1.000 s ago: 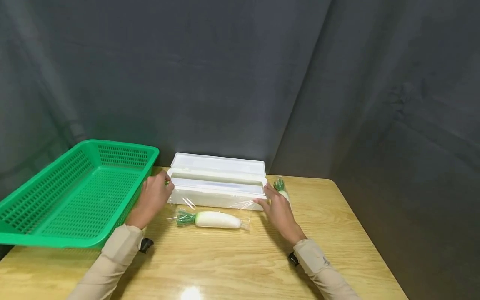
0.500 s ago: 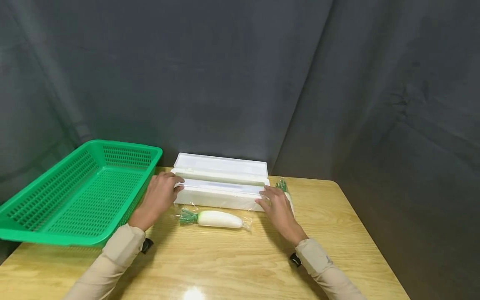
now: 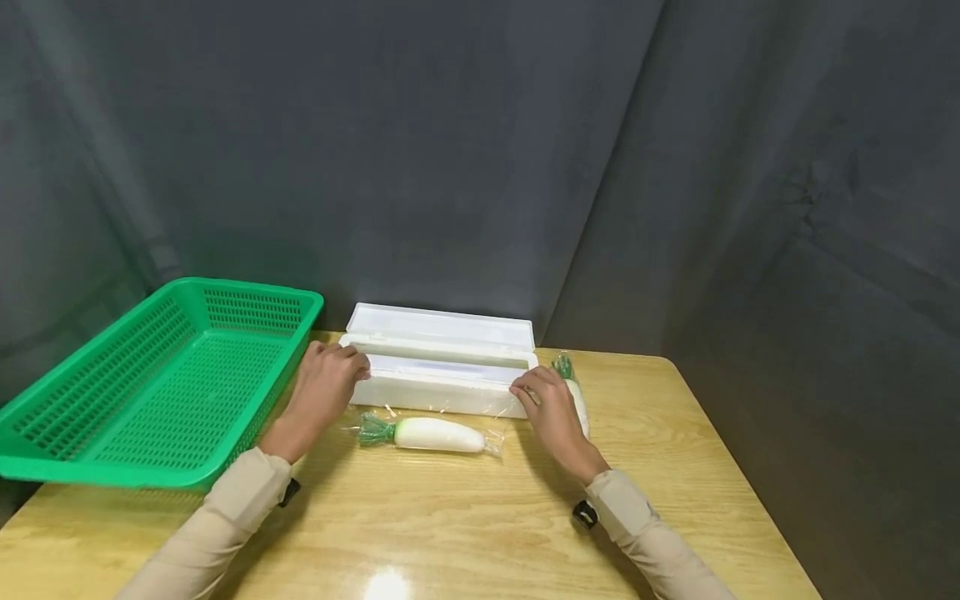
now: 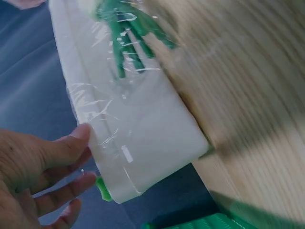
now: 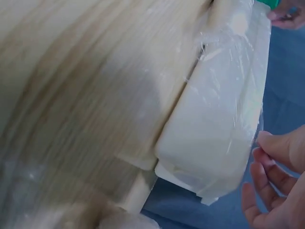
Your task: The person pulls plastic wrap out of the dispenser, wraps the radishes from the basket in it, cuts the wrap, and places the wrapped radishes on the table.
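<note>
A long white cling film dispenser box (image 3: 438,392) stands at the back with its lid (image 3: 442,325) tilted open. Clear cling film (image 5: 228,86) drapes from it down the front and over a white radish (image 3: 438,435) with green stalks. My left hand (image 3: 324,387) pinches the film's edge at the left end of the box, thumb (image 4: 76,138) against the upper edge. At the other end, my right hand (image 3: 551,412) pinches the film between thumb and forefinger (image 5: 267,155). A second white radish (image 3: 577,407) lies beyond that hand, partly hidden by it.
A large green plastic basket (image 3: 217,379) stands at the left, close to my left forearm. Dark curtains (image 3: 450,150) hang right behind the wooden table (image 3: 450,525). The table's right edge slants away past my right arm.
My left hand has moved right, from beside the box's left end onto its front upper edge. The right hand shifts slightly at its corner. The film looks slacker over the front.
</note>
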Tool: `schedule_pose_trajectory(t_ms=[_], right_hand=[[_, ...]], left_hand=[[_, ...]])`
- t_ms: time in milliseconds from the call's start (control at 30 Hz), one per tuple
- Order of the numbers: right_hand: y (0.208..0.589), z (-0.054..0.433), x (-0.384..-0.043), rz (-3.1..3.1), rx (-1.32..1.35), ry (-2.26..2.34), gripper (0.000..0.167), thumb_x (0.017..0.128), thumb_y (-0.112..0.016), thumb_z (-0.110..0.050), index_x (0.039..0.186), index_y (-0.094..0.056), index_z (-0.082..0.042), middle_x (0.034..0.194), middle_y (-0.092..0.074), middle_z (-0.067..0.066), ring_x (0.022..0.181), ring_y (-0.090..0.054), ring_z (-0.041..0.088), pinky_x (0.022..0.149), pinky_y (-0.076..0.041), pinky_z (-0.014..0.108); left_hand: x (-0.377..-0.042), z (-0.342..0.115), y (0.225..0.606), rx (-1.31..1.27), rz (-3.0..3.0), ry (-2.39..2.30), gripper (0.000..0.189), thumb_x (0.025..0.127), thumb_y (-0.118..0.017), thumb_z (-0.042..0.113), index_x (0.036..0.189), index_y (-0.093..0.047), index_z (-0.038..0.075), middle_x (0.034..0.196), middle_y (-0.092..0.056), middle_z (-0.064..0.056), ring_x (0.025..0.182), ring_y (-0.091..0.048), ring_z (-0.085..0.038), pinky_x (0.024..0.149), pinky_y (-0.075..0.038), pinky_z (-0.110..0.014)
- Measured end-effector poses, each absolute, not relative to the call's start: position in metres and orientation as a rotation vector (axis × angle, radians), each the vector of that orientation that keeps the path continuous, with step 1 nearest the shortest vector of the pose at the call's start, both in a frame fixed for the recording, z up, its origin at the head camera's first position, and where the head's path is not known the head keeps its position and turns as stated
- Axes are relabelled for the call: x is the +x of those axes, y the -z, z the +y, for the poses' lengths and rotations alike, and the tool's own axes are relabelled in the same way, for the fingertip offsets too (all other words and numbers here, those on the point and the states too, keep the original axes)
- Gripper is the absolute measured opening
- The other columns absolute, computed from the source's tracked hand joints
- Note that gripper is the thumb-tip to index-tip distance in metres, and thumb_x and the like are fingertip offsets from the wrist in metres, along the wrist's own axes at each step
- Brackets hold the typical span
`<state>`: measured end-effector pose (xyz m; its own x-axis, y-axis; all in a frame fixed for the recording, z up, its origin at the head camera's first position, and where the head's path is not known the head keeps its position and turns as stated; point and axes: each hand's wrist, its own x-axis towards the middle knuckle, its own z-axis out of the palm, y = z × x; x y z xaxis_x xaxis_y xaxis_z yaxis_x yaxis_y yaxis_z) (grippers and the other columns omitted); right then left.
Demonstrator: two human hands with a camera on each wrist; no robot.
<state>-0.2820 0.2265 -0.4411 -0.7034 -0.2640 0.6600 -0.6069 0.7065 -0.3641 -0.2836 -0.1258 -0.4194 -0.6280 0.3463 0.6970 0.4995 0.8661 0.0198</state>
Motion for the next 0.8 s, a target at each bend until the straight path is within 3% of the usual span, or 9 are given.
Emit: schedule_pose_trajectory(t_ms=[233, 433, 800], right_hand=[[0.437, 0.234, -0.279, -2.346, 0.682, -0.879, 0.004, 0.093, -0.076, -0.004, 0.090, -0.075, -0.002, 0.087, -0.068, 0.004, 0.083, -0.062, 0.018, 0.075, -0.055, 0.034], [0.434, 0.240, -0.276, -2.363, 0.728, -0.999, 0.006, 0.096, -0.074, -0.005, 0.094, -0.075, 0.001, 0.087, -0.069, 0.005, 0.082, -0.065, 0.020, 0.075, -0.057, 0.033], [0.438, 0.247, -0.281, -2.396, 0.771, -1.063, 0.004, 0.099, -0.069, -0.003, 0.097, -0.072, -0.001, 0.088, -0.071, 0.005, 0.082, -0.066, 0.018, 0.077, -0.058, 0.033]], left_hand=[[-0.284, -0.126, 0.424, -0.605, -2.268, 0.244, 0.011, 0.078, -0.085, 0.006, 0.078, -0.074, 0.004, 0.077, -0.073, -0.010, 0.070, -0.069, -0.031, 0.072, -0.045, -0.046], [-0.285, -0.128, 0.427, -0.647, -2.188, 0.275, 0.014, 0.078, -0.084, 0.000, 0.075, -0.071, 0.003, 0.074, -0.071, -0.009, 0.065, -0.069, -0.030, 0.069, -0.044, -0.044], [-0.284, -0.126, 0.427, -0.670, -2.228, 0.218, 0.019, 0.080, -0.083, -0.002, 0.074, -0.065, 0.003, 0.073, -0.062, -0.011, 0.070, -0.062, -0.033, 0.069, -0.041, -0.046]])
